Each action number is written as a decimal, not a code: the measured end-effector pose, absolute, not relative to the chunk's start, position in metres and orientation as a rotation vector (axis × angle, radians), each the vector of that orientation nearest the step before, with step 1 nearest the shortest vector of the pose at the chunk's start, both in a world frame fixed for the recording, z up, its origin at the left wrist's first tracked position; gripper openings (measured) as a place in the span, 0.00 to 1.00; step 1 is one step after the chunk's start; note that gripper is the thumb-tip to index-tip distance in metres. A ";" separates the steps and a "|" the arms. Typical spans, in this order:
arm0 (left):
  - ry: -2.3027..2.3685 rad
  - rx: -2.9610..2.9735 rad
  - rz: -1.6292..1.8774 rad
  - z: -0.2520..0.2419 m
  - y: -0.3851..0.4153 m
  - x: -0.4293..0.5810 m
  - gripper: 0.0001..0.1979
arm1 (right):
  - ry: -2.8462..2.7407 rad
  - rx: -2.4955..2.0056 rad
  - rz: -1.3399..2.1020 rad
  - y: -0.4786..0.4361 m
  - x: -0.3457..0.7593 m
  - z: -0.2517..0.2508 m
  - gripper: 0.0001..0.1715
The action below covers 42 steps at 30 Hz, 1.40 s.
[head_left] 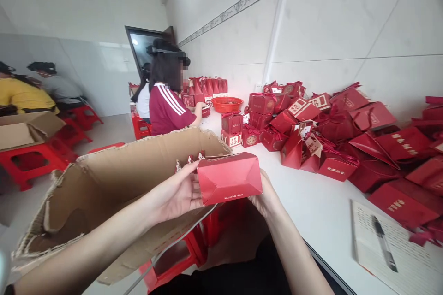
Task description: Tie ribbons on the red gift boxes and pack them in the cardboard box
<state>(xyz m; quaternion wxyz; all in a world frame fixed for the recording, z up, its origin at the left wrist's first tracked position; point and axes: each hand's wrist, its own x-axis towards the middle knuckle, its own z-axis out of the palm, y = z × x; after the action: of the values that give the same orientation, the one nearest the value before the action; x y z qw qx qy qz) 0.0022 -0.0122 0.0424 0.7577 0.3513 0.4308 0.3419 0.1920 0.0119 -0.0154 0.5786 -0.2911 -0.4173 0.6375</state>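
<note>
A red paper gift box (230, 178) is held up in front of me between both hands, one flat panel with folded creases turned toward me. My left hand (178, 196) grips its left end, the thumb along the top edge and the fingers behind and below. At the right end, my right hand (263, 196) is closed on the box, most of its fingers hidden behind it. Just behind my left hand, a few small wrapped pieces (190, 159) show inside the large open cardboard carton (134, 154).
Red gift boxes (301, 110) are heaped on the white table (287, 193) to my right. A notebook (398, 244) with a pen (384, 242) lies near me. An orange basin (226, 103) stands farther back, beside a seated person in maroon (169, 110). Red stools (44, 152) stand at left.
</note>
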 end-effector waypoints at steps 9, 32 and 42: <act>0.965 1.436 0.886 0.035 -0.028 -0.014 0.32 | -1.202 -0.598 1.131 -0.002 0.195 -0.032 0.40; 1.107 1.603 0.741 0.008 -0.046 -0.022 0.37 | -1.440 -0.748 1.047 -0.015 0.193 -0.061 0.27; 1.049 0.773 1.062 0.027 0.047 -0.095 0.19 | -1.265 -1.760 0.196 -0.006 0.278 -0.106 0.33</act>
<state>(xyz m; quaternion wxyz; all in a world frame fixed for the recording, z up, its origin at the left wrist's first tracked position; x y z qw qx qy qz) -0.0947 0.0473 0.0267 0.6671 0.3427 0.4648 0.4706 0.2778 -0.0058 -0.1063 0.4642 -0.7162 -0.5150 0.0796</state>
